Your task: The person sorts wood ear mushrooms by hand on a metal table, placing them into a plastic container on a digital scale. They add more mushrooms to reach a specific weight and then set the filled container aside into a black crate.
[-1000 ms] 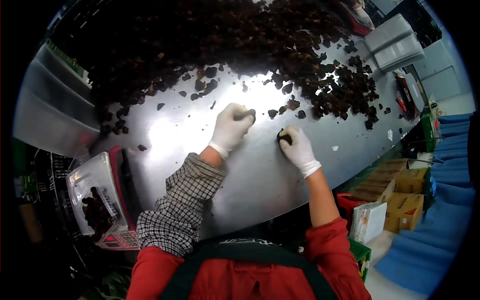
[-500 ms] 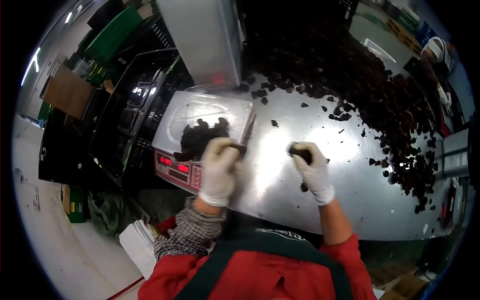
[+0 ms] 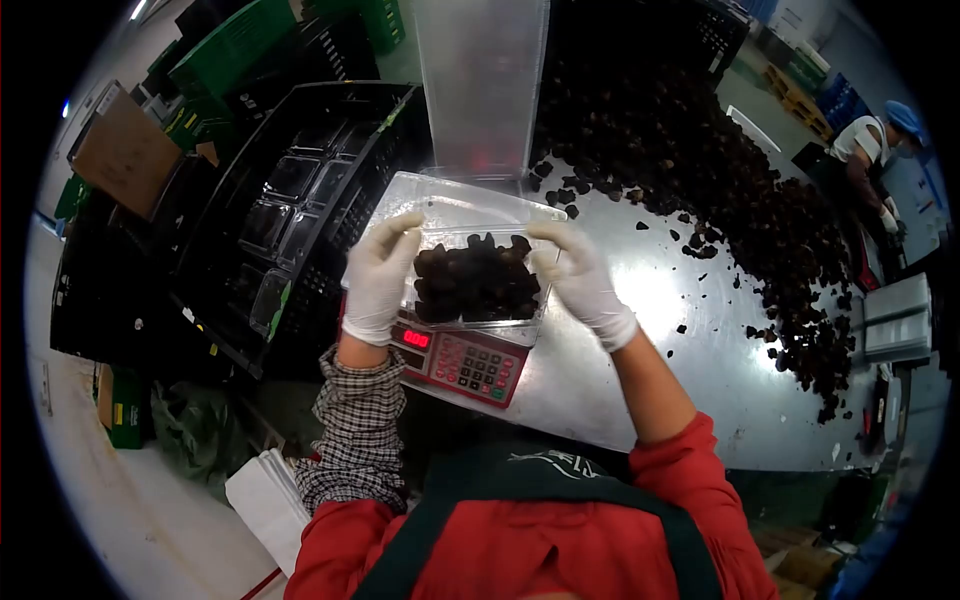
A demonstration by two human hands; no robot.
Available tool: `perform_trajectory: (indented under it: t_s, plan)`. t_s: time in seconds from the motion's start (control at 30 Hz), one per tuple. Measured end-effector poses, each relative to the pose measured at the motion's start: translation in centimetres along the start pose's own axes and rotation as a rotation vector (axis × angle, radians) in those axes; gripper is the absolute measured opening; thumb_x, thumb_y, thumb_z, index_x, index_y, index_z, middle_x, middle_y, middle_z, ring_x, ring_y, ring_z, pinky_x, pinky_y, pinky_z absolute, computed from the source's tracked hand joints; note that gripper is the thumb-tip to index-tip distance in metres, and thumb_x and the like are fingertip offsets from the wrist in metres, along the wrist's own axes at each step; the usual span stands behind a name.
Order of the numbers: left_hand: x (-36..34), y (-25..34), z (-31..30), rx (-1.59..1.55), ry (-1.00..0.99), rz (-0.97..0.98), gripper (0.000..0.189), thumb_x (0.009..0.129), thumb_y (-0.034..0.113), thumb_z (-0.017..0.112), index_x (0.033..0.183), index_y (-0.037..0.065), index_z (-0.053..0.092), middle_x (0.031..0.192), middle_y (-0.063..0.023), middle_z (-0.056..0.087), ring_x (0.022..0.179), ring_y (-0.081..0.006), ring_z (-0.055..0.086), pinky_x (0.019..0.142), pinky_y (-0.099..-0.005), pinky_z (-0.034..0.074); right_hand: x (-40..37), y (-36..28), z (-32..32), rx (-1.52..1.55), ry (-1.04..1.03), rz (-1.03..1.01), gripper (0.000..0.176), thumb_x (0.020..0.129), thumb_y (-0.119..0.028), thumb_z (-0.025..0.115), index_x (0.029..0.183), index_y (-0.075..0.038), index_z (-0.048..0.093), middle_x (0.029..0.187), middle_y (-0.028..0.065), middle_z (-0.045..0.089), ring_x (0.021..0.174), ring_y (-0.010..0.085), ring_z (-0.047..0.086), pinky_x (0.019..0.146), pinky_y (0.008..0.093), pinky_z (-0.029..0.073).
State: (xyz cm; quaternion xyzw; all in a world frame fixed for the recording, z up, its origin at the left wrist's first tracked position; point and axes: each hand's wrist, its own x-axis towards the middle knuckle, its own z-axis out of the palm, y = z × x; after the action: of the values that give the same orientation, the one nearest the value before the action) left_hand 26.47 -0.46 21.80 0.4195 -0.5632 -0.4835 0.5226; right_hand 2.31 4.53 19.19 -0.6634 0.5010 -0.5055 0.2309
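My left hand, in a white glove, grips the left side of a clear plastic tray. The tray's right side is held by my right hand, also gloved. Dark, lumpy pieces fill the tray. It is over the front of a digital scale with a metal plate, a red display and a keypad. Whether the tray touches the plate cannot be made out.
A large heap of dark pieces spreads over the metal table. On the left, a black crate holds empty clear trays. Behind the scale rises a tall translucent panel. A co-worker is at the far right.
Both hands have come together around the filled tray, which is now visible between them. The dark piece is gone from my right hand. The display reading has changed, and the view has shifted.
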Motion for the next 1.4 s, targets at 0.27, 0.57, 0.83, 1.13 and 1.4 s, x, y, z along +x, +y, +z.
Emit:
perform_trajectory:
  t_s: [0.27, 0.57, 0.83, 1.13, 1.4]
  plan:
    - [-2.9, -1.3, -9.9, 0.243, 0.250, 0.086, 0.018, 0.091, 0.004, 0.057, 0.104, -0.005, 0.065, 0.100, -0.0087, 0.067, 0.089, -0.0120, 0.061, 0.080, -0.0224, 0.048, -8.8, 3.0, -6.2, -0.137, 0.148, 0.425, 0.016, 0.088, -0.005, 0.060, 0.102, 0.000, 0.065, 0.095, 0.0077, 0.066, 0.082, 0.0133, 0.061, 0.076, 0.0250, 0.049]
    - [-4.8, -0.2, -6.8, 0.655, -0.173, 0.618, 0.017, 0.075, 0.009, 0.071, 0.089, 0.003, 0.064, 0.090, -0.0103, 0.064, 0.086, -0.0272, 0.060, 0.083, -0.0358, 0.047, -6.0, -2.1, -0.6, -0.328, -0.082, -0.015, 0.010, 0.077, -0.006, 0.066, 0.087, -0.004, 0.065, 0.087, 0.0099, 0.062, 0.084, 0.0275, 0.060, 0.079, 0.0360, 0.047]
    - [-5.0, -3.8, -4.3, 1.010, -0.444, 0.699, 0.044, 0.068, 0.031, 0.078, 0.102, 0.008, 0.062, 0.101, -0.0052, 0.058, 0.112, -0.0273, 0.047, 0.107, -0.0514, 0.028, -4.2, -3.0, 1.0, -0.706, -0.245, -0.301, 0.010, 0.074, -0.019, 0.067, 0.078, -0.010, 0.062, 0.078, 0.0056, 0.057, 0.080, 0.0256, 0.056, 0.084, 0.0393, 0.044]
    - [-4.1, -3.5, -6.5, 0.878, -0.370, 0.702, 0.039, 0.071, 0.033, 0.077, 0.099, 0.010, 0.065, 0.106, -0.0041, 0.059, 0.111, -0.0262, 0.050, 0.107, -0.0505, 0.028, 2.4, 3.2, -1.7, -0.139, 0.046, 0.390, 0.027, 0.093, -0.023, 0.054, 0.105, 0.000, 0.061, 0.092, 0.0108, 0.066, 0.075, 0.0156, 0.062, 0.065, 0.0272, 0.049]
    - [-4.3, -4.6, -4.9, 0.988, -0.410, 0.657, 0.047, 0.070, 0.034, 0.077, 0.107, 0.010, 0.061, 0.116, -0.0055, 0.056, 0.120, -0.0291, 0.042, 0.110, -0.0531, 0.019, 8.6, 7.9, 0.6, 0.785, 0.176, 0.712, 0.070, 0.098, -0.055, 0.027, 0.135, 0.004, 0.037, 0.091, 0.0155, 0.066, 0.096, 0.0306, 0.061, 0.083, 0.0346, 0.049]
